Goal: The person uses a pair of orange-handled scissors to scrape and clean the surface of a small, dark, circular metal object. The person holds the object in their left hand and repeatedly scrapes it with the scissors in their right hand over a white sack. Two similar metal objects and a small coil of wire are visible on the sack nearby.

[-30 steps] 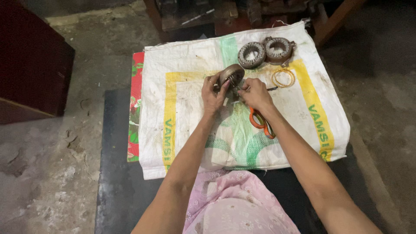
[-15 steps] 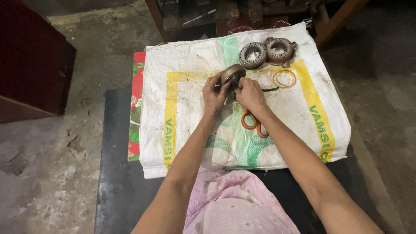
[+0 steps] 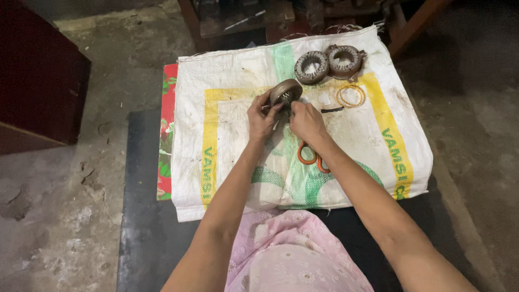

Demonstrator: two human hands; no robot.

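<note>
your left hand (image 3: pixel 263 115) grips the metal ring (image 3: pixel 285 92) above the white sack (image 3: pixel 227 97); your right hand (image 3: pixel 306 120) pinches at its slots. next calls for steady, fine fingertip work, scissors (image 3: pixel 311 156) near.

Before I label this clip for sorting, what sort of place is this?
Probably a small floor-level repair workshop. A white woven plastic sack is spread as a work mat over bare concrete floor, with two grey ring-shaped wound metal cores and orange-handled scissors on it.
</note>
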